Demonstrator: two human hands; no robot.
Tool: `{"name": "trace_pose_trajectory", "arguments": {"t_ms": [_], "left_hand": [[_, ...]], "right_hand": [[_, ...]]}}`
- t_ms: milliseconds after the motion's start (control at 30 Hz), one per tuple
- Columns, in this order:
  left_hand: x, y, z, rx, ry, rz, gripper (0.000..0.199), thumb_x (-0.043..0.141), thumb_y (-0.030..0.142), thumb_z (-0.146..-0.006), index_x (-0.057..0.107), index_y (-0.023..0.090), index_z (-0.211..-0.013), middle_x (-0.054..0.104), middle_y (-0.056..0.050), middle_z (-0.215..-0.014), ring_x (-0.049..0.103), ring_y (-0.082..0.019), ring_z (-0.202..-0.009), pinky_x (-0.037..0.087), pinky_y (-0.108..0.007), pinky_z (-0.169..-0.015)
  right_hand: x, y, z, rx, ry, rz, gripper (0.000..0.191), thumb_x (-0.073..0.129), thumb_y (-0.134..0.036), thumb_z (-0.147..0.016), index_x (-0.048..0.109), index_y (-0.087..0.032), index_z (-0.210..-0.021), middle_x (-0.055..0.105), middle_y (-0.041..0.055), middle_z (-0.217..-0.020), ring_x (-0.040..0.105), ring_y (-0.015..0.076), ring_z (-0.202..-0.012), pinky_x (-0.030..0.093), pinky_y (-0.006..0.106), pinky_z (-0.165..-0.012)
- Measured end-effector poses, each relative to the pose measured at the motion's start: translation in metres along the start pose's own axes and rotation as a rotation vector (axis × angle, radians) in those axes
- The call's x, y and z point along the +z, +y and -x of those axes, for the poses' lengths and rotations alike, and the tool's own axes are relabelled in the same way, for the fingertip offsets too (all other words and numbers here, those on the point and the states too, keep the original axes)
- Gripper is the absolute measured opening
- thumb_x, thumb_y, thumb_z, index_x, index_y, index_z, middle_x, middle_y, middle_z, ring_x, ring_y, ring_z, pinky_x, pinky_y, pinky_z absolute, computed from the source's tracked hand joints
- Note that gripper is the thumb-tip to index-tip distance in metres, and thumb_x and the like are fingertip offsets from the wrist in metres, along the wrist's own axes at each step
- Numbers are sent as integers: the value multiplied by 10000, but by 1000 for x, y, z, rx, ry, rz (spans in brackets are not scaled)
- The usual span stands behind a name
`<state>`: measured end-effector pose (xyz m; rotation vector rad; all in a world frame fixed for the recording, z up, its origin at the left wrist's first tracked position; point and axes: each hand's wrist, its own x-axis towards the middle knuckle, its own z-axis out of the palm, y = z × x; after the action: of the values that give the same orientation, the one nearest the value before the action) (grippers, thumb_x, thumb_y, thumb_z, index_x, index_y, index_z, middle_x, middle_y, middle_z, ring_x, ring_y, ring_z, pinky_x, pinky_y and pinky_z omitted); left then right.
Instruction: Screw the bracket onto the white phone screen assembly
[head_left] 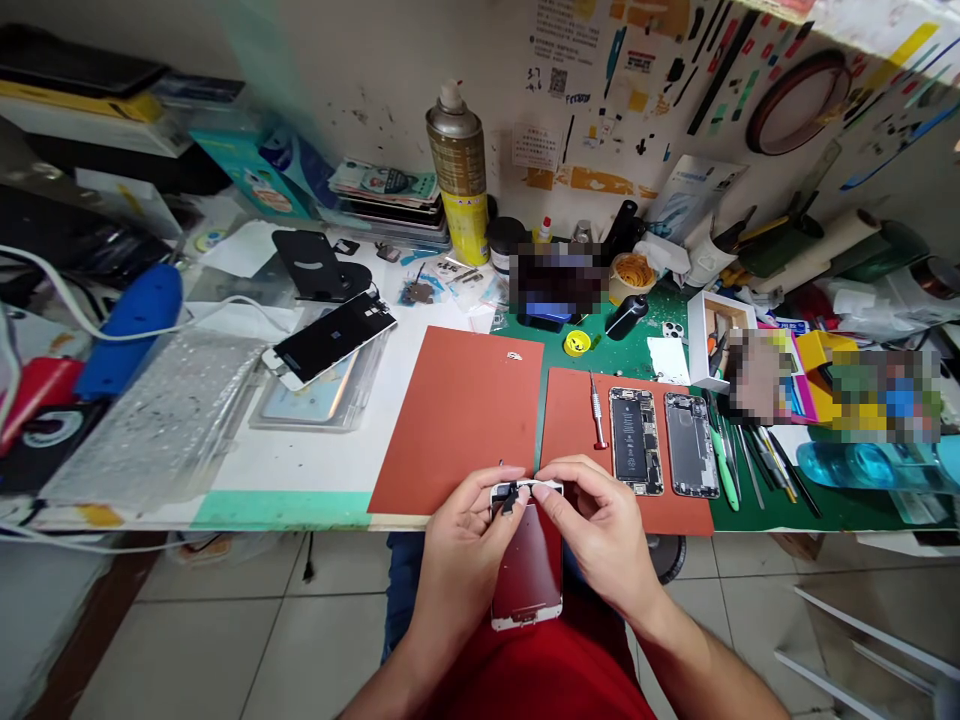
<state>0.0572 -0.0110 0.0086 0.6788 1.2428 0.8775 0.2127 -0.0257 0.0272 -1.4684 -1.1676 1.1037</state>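
Over my lap, just off the bench edge, I hold a white-framed phone screen (527, 575), its reflective back turned up to me. My left hand (466, 520) grips its upper left side, the thumb on a small dark part (510, 495) at the top end. Fingers of my right hand (598, 520) are closed round the upper right corner, thumb and forefinger pressing near the top edge. What lies under those fingertips is too small to make out. On the right mat are an opened phone with its battery (636, 442), a bare phone housing (691, 445) and a screwdriver (598, 412).
Two brown mats (465, 410) lie on the bench. Tweezers and other tools (757, 465) sit at the right, near a blue bottle (862, 466). Another phone screen (330, 340) rests on a clear case at left. A spray can (459, 180) stands at the back.
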Motion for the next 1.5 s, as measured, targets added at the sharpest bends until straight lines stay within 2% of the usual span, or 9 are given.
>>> {"name": "trace_pose_trajectory", "arguments": {"t_ms": [200, 600, 967, 1067, 1133, 1200, 1300, 1367, 1500], "left_hand": [[1, 2, 0, 1, -25, 21, 427, 887, 450, -781, 722, 188, -1076, 779, -49, -902, 753, -178, -816, 572, -212, -660], [2, 5, 0, 9, -8, -30, 417, 863, 468, -786, 720, 178, -1049, 774, -61, -870, 738, -184, -760, 540, -217, -591], [-7, 2, -7, 60, 19, -6, 423, 872, 507, -801, 738, 187, -1043, 784, -67, -906, 734, -177, -771, 579, -228, -642], [-15, 3, -10, 83, 55, 10, 424, 883, 504, -794, 744, 185, -1037, 787, -68, -914, 731, -172, -785, 589, -227, -668], [-21, 4, -13, 90, 85, 28, 428, 894, 502, -782, 746, 188, -1033, 776, -51, -870, 708, -154, -733, 578, -215, -637], [-27, 5, -16, 85, 118, 55, 443, 905, 505, -765, 745, 193, -1035, 758, -32, -828, 676, -140, -669, 558, -208, -580], [-35, 5, -19, 80, 155, 83, 468, 918, 508, -744, 746, 195, -1046, 745, -22, -822, 654, -135, -635, 541, -204, -535], [-40, 4, -20, 87, 176, 85, 472, 920, 507, -743, 750, 195, -1054, 739, -19, -825, 648, -131, -643, 536, -196, -536], [-47, 2, -21, 99, 188, 80, 467, 907, 509, -763, 751, 196, -1072, 722, -12, -812, 629, -124, -642, 514, -183, -528]], "right_hand": [[3, 1, 0, 6, 25, 4, 75, 711, -292, -983, 776, -253, -983, 748, 35, -968, 692, 175, -868, 529, 285, -771], [6, 3, 2, 7, 48, -16, 68, 711, -285, -973, 764, -244, -965, 738, 39, -955, 692, 184, -878, 539, 296, -792], [14, -1, -2, 2, -1, 24, 83, 705, -315, -992, 766, -260, -986, 756, 33, -971, 716, 189, -895, 563, 299, -809], [9, -4, -23, -75, -63, 151, 126, 681, -342, -1013, 763, -265, -1071, 771, 32, -1008, 730, 190, -907, 575, 300, -810], [5, -5, -52, -151, -41, 392, 151, 647, -332, -1034, 771, -248, -1057, 777, 39, -996, 725, 186, -868, 564, 299, -783], [2, -4, -89, -189, -17, 622, 154, 629, -254, -1030, 780, -222, -1032, 787, 70, -1037, 727, 216, -937, 544, 333, -848], [5, 3, -144, -184, -40, 734, 171, 633, -140, -984, 795, -194, -974, 787, 112, -1030, 715, 262, -971, 506, 379, -879], [11, 9, -170, -177, -60, 791, 185, 628, -113, -971, 801, -180, -971, 786, 131, -1040, 710, 273, -973, 485, 379, -867], [19, 17, -190, -164, -91, 858, 176, 628, -132, -978, 797, -181, -981, 777, 123, -1035, 703, 253, -938, 452, 346, -822]]}}
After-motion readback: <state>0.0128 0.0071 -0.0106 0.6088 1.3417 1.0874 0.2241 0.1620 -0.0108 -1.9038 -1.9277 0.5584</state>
